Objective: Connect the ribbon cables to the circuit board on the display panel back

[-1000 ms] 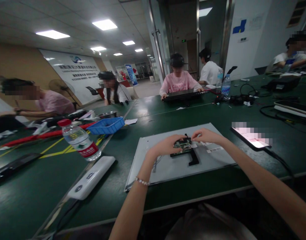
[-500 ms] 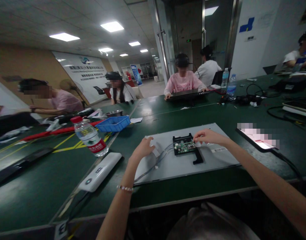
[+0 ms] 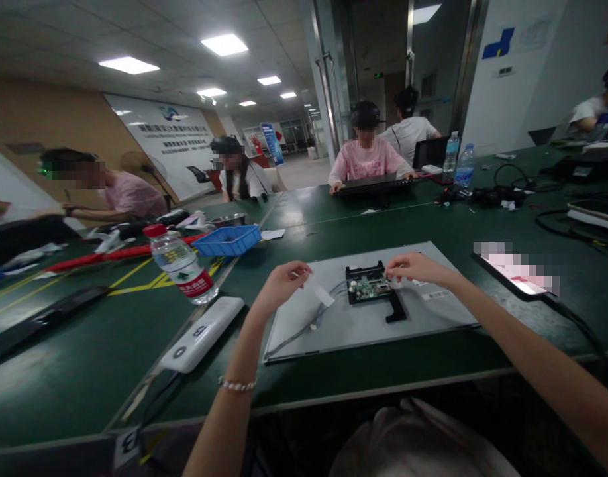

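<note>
A grey flat panel (image 3: 344,331) lies on the green table, with a black bracket (image 3: 396,309) and a green circuit board (image 3: 369,286) on its middle. Grey cables run from the board to the panel's left edge, and a whitish strip (image 3: 324,295) lies across them. My left hand (image 3: 285,281) is raised over the panel's upper left edge, its fingers curled together; anything between them is too small to name. The closed fingertips of my right hand (image 3: 408,268) are at the board's right edge, and what they pinch cannot be made out.
Left of the panel are a white power bank (image 3: 203,334), a water bottle (image 3: 183,268) and a blue tray (image 3: 228,240). A lit phone (image 3: 515,273) with a cable lies right. Across the table (image 3: 304,222) a person in pink holds a dark panel (image 3: 373,187).
My left hand has lifted up and away from the whitish strip, and its fingers have drawn together. My right hand has stayed by the board. The view has shifted slightly.
</note>
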A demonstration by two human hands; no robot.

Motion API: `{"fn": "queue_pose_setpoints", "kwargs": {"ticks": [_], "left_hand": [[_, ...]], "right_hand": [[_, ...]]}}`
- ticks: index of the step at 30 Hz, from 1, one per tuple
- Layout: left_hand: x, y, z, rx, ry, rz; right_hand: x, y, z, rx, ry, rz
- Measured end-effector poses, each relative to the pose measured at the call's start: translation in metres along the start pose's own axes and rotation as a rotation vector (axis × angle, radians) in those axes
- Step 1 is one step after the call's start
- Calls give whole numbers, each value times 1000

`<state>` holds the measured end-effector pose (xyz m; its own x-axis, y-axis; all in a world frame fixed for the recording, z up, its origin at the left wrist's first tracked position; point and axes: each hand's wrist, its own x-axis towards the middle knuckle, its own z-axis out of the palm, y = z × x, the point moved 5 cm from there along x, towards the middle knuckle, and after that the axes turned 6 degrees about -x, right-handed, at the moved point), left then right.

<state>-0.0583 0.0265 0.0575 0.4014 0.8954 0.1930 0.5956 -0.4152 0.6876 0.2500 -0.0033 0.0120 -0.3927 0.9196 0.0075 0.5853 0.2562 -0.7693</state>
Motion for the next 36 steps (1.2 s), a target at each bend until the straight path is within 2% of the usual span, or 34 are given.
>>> {"fn": "queue_pose_setpoints", "kwargs": {"ticks": [5, 9, 10, 13, 15, 17, 21, 26, 30, 32, 36], "left_hand": [[-13, 4, 31, 289, -9, -57], [-28, 30, 36, 534, 164, -39], [-31, 38, 40, 579, 164, -22], [-39, 52, 59, 696, 39, -32], [-42, 51, 71, 753, -32, -73], [-44, 48, 79, 790, -52, -95], [-46, 42, 84, 809, -40, -96], [-46, 41, 80, 790, -74, -113], [-29, 51, 72, 799, -70, -100], [-9, 59, 73, 791, -65, -43], [43, 69, 91, 784, -111, 55]], "right_hand": [[-1, -3, 0, -5, 7, -26], [0, 0, -1, 8, 22, -5], [0, 1, -1, 12, 27, -4], [0, 1, -3, 3, 44, -17], [1, 3, -4, -11, 65, -17], [1, 7, -6, -18, 88, -11], [3, 16, -11, -42, 121, -14], [3, 22, -15, -120, 124, 13], [4, 26, -16, -171, 127, 33], [4, 28, -17, -192, 123, 35], [3, 27, -17, -240, 73, 22]]}}
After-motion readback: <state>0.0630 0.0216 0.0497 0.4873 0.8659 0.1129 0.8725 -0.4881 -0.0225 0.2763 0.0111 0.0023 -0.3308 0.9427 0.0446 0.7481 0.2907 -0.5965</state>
